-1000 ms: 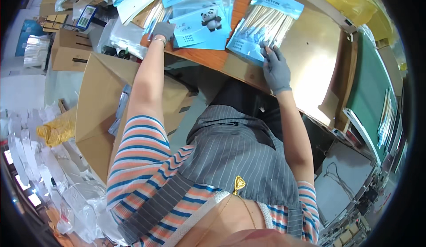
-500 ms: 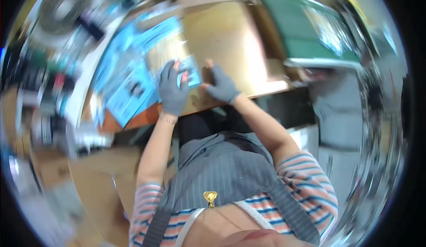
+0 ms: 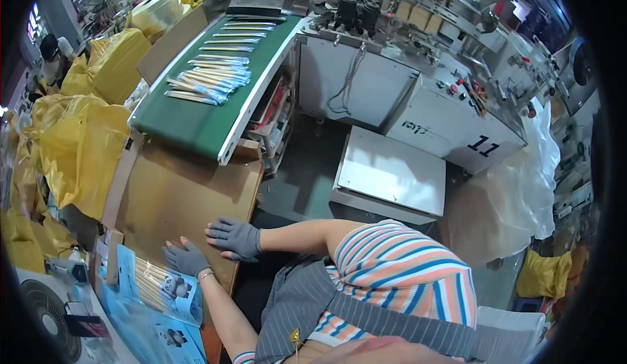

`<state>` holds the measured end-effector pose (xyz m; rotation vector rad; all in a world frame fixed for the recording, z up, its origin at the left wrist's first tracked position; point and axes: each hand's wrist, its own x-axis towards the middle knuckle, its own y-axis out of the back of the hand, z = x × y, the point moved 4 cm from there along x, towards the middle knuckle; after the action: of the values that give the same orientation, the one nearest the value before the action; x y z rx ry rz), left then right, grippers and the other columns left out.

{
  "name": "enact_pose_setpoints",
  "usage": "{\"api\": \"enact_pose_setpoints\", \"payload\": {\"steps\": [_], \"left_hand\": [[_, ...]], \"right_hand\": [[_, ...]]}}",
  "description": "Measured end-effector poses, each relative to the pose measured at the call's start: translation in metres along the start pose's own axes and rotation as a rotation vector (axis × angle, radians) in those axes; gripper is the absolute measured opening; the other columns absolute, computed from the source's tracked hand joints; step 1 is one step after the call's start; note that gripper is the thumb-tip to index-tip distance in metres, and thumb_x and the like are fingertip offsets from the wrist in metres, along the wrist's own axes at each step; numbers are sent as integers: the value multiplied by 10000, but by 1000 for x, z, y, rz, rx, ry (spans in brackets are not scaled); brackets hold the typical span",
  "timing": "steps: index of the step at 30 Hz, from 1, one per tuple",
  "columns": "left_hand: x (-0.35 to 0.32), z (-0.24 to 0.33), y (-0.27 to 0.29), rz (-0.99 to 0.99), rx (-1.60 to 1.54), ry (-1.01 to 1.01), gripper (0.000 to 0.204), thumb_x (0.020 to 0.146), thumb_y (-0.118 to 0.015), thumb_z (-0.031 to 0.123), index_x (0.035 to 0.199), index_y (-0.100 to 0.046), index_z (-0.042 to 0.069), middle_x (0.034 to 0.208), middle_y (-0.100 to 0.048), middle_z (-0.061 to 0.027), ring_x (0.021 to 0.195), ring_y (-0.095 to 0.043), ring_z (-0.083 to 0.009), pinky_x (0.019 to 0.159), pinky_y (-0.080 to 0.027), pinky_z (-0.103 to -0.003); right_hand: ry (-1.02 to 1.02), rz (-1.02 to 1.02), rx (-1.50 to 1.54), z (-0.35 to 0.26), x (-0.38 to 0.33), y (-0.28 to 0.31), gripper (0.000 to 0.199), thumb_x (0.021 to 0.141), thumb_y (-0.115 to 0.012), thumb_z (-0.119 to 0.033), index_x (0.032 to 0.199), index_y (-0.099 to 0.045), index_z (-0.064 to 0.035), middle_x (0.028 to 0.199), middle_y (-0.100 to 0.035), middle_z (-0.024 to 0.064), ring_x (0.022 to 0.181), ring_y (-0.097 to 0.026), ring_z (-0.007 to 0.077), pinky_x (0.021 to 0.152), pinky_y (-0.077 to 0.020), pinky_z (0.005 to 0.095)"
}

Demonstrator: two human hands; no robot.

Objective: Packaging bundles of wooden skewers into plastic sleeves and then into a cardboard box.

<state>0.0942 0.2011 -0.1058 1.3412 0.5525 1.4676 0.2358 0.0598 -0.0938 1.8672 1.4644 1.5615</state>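
Both my hands wear grey gloves and lie flat on a brown tabletop [image 3: 179, 194]. My left hand [image 3: 186, 257] rests palm down with fingers spread, right beside the upper edge of a blue packet of wooden sticks [image 3: 160, 287]. My right hand [image 3: 234, 236] lies just past it, fingers pointing left, holding nothing. More blue packets [image 3: 163, 334] are stacked below the first one. A green conveyor belt [image 3: 196, 125] beyond the table carries several bundles of wrapped sticks [image 3: 209, 80].
A grey packing machine [image 3: 450, 112] with a steel shelf [image 3: 392, 174] stands at the right. Yellow bags [image 3: 78, 135] pile up at the left, near another person [image 3: 49, 53]. A small fan [image 3: 46, 305] sits at the lower left.
The view has swung round sharply to the right. My hands have come off the blue packets and now lie flat on the bare brown tabletop beside them.
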Motion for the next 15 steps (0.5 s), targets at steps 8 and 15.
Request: {"api": "enact_pose_setpoints", "payload": {"steps": [8,15], "left_hand": [[7,-6,-1,3,37,2,547,935,-474,438,1272,-513,9,1346,-470,-221,1267,-422,-349,1032,-336,-459],[5,-5,-4,14,53,9,556,943,-458,453,1266,-516,3,1338,-478,-221,1262,-428,-351,1031,-341,-453]], "right_hand": [[-26,-128,13,0,9,-4,579,855,-518,-368,1324,-439,-38,1441,-371,195,1355,-328,347,1110,-217,528],[-39,-129,25,0,8,-2,583,854,-520,-365,1325,-435,-33,1441,-369,199,1354,-327,353,1109,-214,529]]}}
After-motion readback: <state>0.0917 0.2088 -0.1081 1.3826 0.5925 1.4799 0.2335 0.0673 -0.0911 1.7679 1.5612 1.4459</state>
